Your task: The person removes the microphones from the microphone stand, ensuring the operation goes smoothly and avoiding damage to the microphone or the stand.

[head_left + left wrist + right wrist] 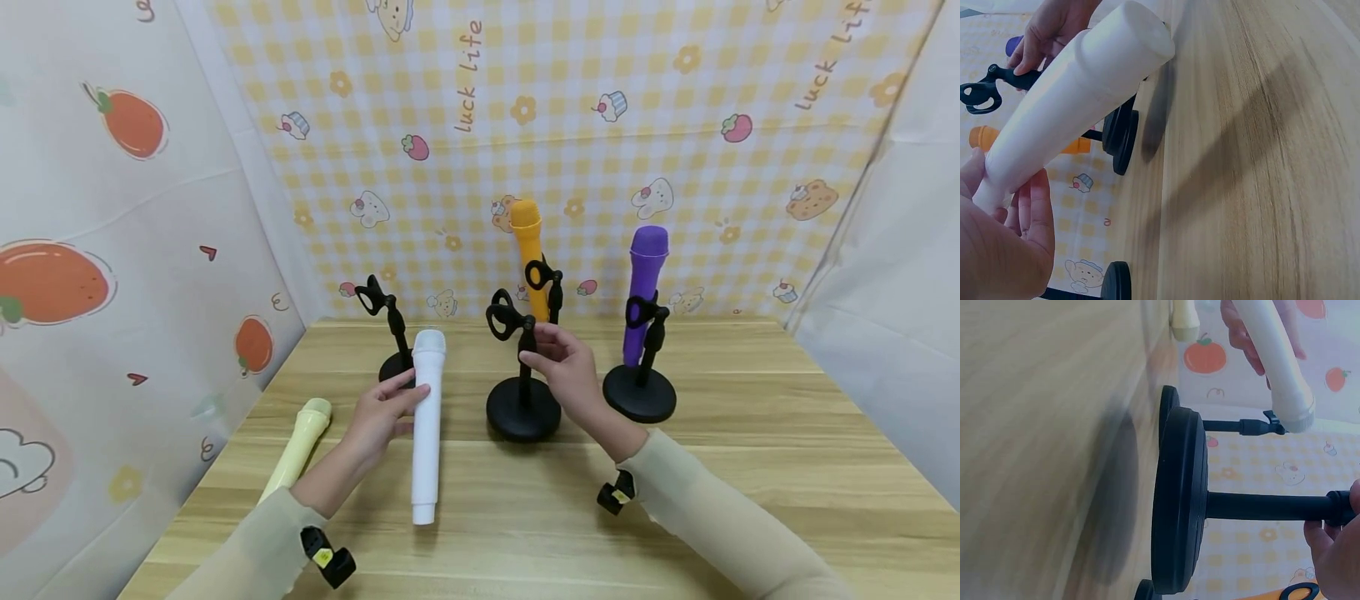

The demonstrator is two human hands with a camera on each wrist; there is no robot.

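My left hand [378, 421] holds a white toy microphone [427, 450] by its upper part, between thumb and fingers, with the head up and the handle end hanging down over the table. In the left wrist view the handle end of the white microphone [1079, 87] points toward the camera. My right hand [570, 375] pinches the post of a black microphone stand [523, 412] just under its clip. That clip is vacant. In the right wrist view, the shadow beside the stand's round base [1179, 506] lies apart from it, so the base seems slightly raised.
A vacant black stand [394, 321] stands at the back left. An orange microphone [527, 217] and a purple microphone [648, 258] sit in stands behind and to the right. A pale yellow microphone [298, 446] lies on the wooden table [750, 475] at left. Printed cloths enclose the table.
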